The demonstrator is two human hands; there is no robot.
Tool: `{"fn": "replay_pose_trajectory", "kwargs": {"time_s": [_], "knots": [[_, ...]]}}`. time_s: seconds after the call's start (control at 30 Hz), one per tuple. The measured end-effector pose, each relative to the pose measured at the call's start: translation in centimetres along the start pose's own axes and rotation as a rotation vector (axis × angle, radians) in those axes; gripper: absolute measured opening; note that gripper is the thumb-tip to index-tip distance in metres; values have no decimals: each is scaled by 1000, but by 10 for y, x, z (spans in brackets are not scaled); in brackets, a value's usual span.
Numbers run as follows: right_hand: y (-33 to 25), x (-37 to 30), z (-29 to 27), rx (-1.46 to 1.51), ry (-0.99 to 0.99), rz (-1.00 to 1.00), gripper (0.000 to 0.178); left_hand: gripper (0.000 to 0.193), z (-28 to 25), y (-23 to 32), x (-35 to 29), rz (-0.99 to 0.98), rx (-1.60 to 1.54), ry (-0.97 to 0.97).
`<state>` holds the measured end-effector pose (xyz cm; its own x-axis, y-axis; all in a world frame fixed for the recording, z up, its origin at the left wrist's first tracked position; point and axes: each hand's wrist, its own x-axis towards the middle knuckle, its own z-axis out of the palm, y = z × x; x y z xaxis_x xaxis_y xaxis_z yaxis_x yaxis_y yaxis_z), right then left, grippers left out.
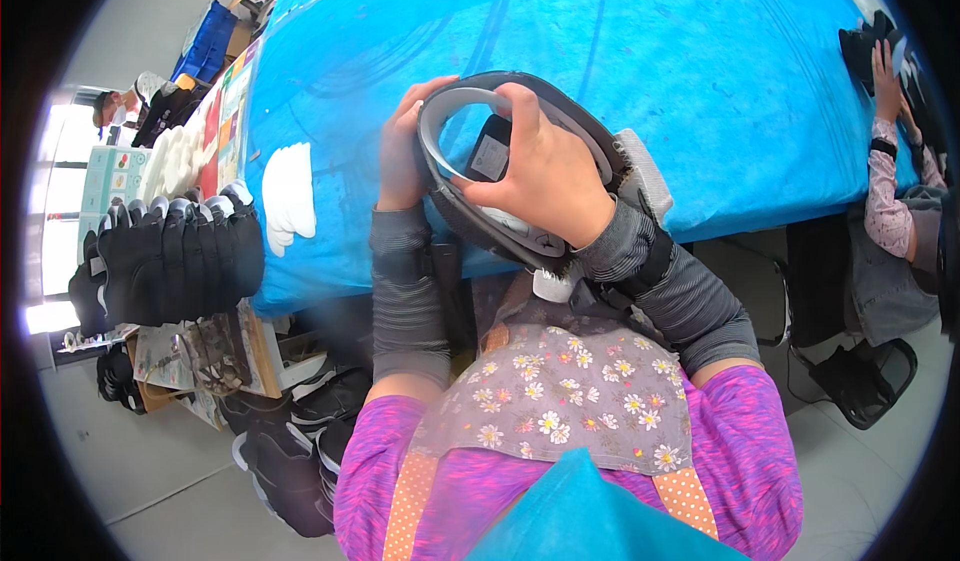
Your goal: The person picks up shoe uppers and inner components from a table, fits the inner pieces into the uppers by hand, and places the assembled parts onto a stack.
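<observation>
Shoe piece, dark with a fuzzy edge (pixel 488 236), is sitting in both hands over the near edge of the blue-covered table (pixel 760 101), its opening facing up. The left hand (pixel 403 156) is grasping its left end from outside, while the right hand (pixel 540 156) is reaching across the opening, thumb and forefinger spreading onto the grey band (pixel 431 146) inside the rim. If the right fingers are pressing unevenly, the band could be ending up twisted or creased; whether it is fixed down, I cannot tell. Since the near side is hanging toward the apron (pixel 560 391), a loosening left grip could be letting the piece tip into the lap. The pale pad (pixel 645 176) is lying against its right end, where a turning wrist could be knocking it.
</observation>
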<state>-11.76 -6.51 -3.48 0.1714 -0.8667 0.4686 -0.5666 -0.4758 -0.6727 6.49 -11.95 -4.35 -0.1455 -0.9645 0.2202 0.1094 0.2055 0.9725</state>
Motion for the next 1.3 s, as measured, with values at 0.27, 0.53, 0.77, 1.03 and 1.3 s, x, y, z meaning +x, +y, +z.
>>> {"fn": "replay_pose_trajectory", "kwargs": {"time_s": [0.27,0.53,0.77,1.03,1.3], "knots": [[2,2,3,38,-62,19,86,42,-19,39,5,-3,198,-188],[6,1,13,40,-11,-111,93,25,19,106,18,32,1228,-388],[4,-1,12,19,-8,-121,98,24,23,100,15,136,1417,-356],[-6,-8,3,21,-23,-27,91,24,27,98,12,72,1439,-293],[-6,-24,19,331,68,-210,35,22,38,91,14,132,1476,-202]]}}
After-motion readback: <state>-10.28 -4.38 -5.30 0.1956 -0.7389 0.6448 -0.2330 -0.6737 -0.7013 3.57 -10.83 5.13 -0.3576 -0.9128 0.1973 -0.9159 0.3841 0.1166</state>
